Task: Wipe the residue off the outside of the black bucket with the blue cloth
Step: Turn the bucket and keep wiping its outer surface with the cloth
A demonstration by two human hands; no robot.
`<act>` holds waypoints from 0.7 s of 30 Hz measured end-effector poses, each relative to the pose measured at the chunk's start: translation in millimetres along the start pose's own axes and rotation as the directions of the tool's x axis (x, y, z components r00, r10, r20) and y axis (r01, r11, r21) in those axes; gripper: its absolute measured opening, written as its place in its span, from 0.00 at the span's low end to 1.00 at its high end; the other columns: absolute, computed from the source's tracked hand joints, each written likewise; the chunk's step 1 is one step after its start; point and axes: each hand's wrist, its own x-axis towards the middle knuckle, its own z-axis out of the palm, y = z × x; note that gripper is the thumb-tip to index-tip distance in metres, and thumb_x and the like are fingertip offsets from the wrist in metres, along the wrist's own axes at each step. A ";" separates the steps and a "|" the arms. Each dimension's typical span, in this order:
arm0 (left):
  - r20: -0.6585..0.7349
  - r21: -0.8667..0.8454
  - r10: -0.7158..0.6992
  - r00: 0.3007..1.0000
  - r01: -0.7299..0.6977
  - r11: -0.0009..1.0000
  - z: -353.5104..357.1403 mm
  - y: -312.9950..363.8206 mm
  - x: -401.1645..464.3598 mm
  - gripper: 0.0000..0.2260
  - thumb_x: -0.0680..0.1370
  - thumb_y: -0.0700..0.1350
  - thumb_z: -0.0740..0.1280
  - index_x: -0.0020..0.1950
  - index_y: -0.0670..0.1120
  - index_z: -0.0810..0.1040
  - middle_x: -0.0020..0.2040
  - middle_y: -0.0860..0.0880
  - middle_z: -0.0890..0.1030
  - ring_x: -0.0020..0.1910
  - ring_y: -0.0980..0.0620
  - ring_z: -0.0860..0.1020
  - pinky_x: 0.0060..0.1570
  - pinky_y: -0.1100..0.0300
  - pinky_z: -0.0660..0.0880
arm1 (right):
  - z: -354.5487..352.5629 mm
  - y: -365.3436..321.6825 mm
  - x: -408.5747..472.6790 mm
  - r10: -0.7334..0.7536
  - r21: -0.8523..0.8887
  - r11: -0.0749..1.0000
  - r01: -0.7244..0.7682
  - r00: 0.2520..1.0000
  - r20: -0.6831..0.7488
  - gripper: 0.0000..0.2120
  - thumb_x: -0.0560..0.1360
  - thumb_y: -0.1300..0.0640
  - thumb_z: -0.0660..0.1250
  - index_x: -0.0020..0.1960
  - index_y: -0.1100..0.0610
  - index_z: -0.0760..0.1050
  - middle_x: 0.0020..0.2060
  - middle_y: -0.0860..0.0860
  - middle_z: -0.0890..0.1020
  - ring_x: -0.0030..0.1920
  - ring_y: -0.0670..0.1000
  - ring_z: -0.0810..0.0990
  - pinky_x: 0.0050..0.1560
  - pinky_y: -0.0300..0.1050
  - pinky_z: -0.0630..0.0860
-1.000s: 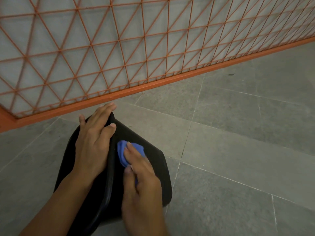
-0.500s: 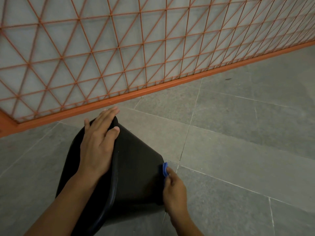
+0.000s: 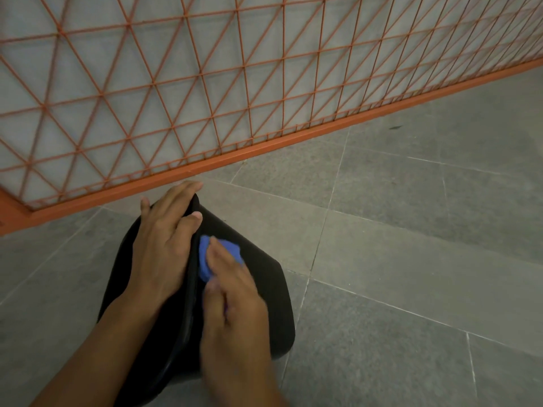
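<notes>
The black bucket lies tipped on its side on the grey tiled floor, lower left of centre in the frame. The left hand steadies it, fingers curled over the rim. The right hand presses the bunched blue cloth against the outer wall beside the rim, fingers curved over it. The bucket looks light, stiff and smooth (likely to roll or skid), so the rim seems the surest hold; the cloth is soft.

I cannot tell exactly which kind of place this is. I see a floor of large grey stone tiles with thin joints, and an orange metal grille with triangle pattern on an orange rail, a pale wall behind.
</notes>
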 end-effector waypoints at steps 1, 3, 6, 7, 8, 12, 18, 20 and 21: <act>0.004 0.010 0.005 1.000 -0.006 1.000 0.8 0.0 -0.2 0.29 0.70 0.56 0.50 0.70 0.52 0.69 0.71 0.55 0.69 0.71 0.63 0.62 0.72 0.66 0.37 | -2.9 -1.1 12.0 0.089 0.013 0.996 -0.089 0.996 0.009 0.18 0.78 0.59 0.55 0.66 0.47 0.67 0.64 0.35 0.69 0.67 0.35 0.63 0.70 0.38 0.60; -0.005 0.031 -0.001 1.000 0.001 1.000 0.9 1.6 1.1 0.29 0.70 0.56 0.49 0.69 0.52 0.70 0.70 0.55 0.70 0.69 0.65 0.62 0.71 0.66 0.37 | -4.7 -3.3 28.1 0.150 -0.008 0.989 -0.150 0.988 0.022 0.18 0.79 0.61 0.55 0.67 0.50 0.69 0.65 0.39 0.71 0.66 0.35 0.64 0.70 0.38 0.59; -0.033 0.058 0.002 0.999 0.000 0.998 0.3 6.1 -1.3 0.29 0.70 0.56 0.49 0.69 0.53 0.70 0.68 0.59 0.69 0.68 0.67 0.62 0.73 0.63 0.38 | -0.9 -4.3 14.9 0.096 -0.037 0.995 -0.097 0.995 -0.020 0.18 0.78 0.59 0.56 0.67 0.49 0.68 0.65 0.41 0.71 0.64 0.32 0.65 0.68 0.32 0.60; -0.035 0.062 0.014 0.999 -0.012 0.998 1.1 8.1 -3.3 0.28 0.71 0.56 0.49 0.69 0.53 0.70 0.68 0.60 0.68 0.68 0.67 0.61 0.73 0.62 0.38 | 0.2 -1.9 4.2 0.036 -0.060 0.998 -0.037 0.999 -0.024 0.19 0.78 0.57 0.55 0.67 0.47 0.68 0.66 0.40 0.70 0.65 0.31 0.64 0.68 0.32 0.59; -0.030 0.060 0.029 0.999 -0.028 0.998 2.4 9.6 -5.4 0.27 0.71 0.56 0.49 0.69 0.55 0.69 0.67 0.61 0.67 0.67 0.69 0.60 0.73 0.63 0.39 | 0.4 1.8 -6.4 -0.061 -0.096 0.994 0.059 0.998 -0.024 0.20 0.77 0.56 0.55 0.67 0.45 0.66 0.67 0.38 0.69 0.66 0.32 0.62 0.68 0.35 0.58; 0.005 -0.021 0.044 0.999 -0.044 0.999 1.1 3.4 -3.7 0.22 0.71 0.56 0.50 0.65 0.61 0.66 0.66 0.63 0.66 0.65 0.77 0.58 0.73 0.64 0.38 | 0.3 5.9 -4.3 -0.095 -0.078 0.992 0.096 0.995 0.015 0.21 0.75 0.53 0.51 0.66 0.43 0.66 0.66 0.33 0.67 0.68 0.36 0.61 0.68 0.42 0.62; -0.009 -0.066 0.053 0.999 -0.054 0.996 -4.2 -5.7 -5.0 0.20 0.71 0.55 0.53 0.63 0.61 0.68 0.66 0.64 0.68 0.66 0.76 0.60 0.75 0.62 0.41 | -8.1 30.6 36.4 0.263 -0.091 0.961 -0.261 0.965 0.004 0.18 0.78 0.58 0.55 0.66 0.49 0.68 0.63 0.43 0.73 0.62 0.38 0.70 0.68 0.37 0.63; -0.029 -0.078 0.027 0.999 -0.029 0.997 -5.9 -6.1 -6.0 0.21 0.71 0.55 0.52 0.64 0.61 0.67 0.65 0.65 0.67 0.66 0.77 0.59 0.73 0.67 0.40 | -21.1 56.9 45.6 0.373 -0.177 0.912 -0.370 0.928 -0.017 0.18 0.78 0.62 0.55 0.66 0.53 0.70 0.62 0.47 0.75 0.59 0.40 0.71 0.64 0.32 0.62; -0.038 -0.087 0.013 0.999 -0.016 0.996 -6.7 -5.9 -6.7 0.21 0.71 0.55 0.52 0.64 0.62 0.67 0.65 0.66 0.67 0.66 0.77 0.59 0.72 0.69 0.40 | -28.7 72.2 47.0 0.406 -0.220 0.888 -0.403 0.913 -0.035 0.17 0.78 0.63 0.54 0.65 0.55 0.71 0.61 0.50 0.76 0.57 0.43 0.73 0.61 0.32 0.64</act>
